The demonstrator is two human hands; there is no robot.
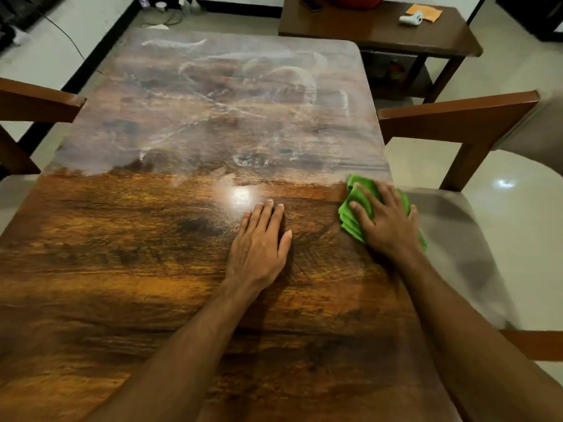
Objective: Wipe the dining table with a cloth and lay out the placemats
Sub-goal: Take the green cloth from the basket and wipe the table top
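At the right edge of the wooden surface [152,254] lies the bunched green cloth [347,225], pressed under the right grip [387,223], whose fingers are straight and spread. Just left of the cloth, the left grip [259,242] rests palm-down, fingers straight, holding nothing. Beyond the cloth, hazy streaks cover the surface.

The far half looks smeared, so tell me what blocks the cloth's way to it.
Nothing visible does. The right hand presses the green cloth near the table's right edge; ahead lie only hazy smears. The left hand rests flat beside it, out of the path.
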